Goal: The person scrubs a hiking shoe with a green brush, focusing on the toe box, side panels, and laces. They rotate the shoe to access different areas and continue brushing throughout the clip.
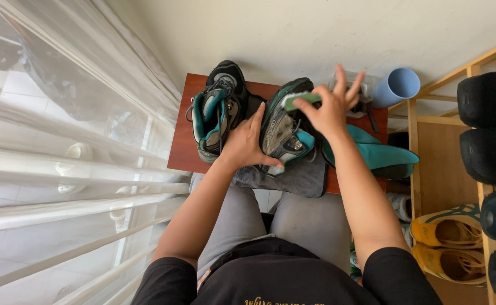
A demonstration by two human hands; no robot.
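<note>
- On the near half of the small red-brown table (183,147), above the knees: grey-and-teal boot (284,130), laid on a grey towel (301,178) that overhung the front edge.
- Was steadied by the left hand (245,144), wrapped narrow around its near side, thumb along the sole.
- Was met at the far end by the right hand (331,107), which pinched a small green scrubber (301,100) between thumb and forefinger, the other fingers fanned wide.
- Looked prone to slipping: towel hanging past the edge, so a hard push toward the body could have dragged boot and towel off onto the lap.
- Looked a loose pinch too; could have let the scrubber twist out under pressure and drop behind the boot.
- Stood just beside, on the left: second boot (217,110), upright, close enough for the left wrist to nudge toward the table's left edge.
- Lay right behind the right hand: clear container (366,85) and a tipped blue cup (397,86), both near the back corner; a long forward stroke could have knocked either one.
- Draped off the right edge: teal cloth (377,152), liable to snag the right forearm.
- Left little room at the sides: curtain (61,141) close on the left, wooden shoe rack (414,147) close on the right, wall directly behind.
- Remained open only toward the body and upward.
</note>
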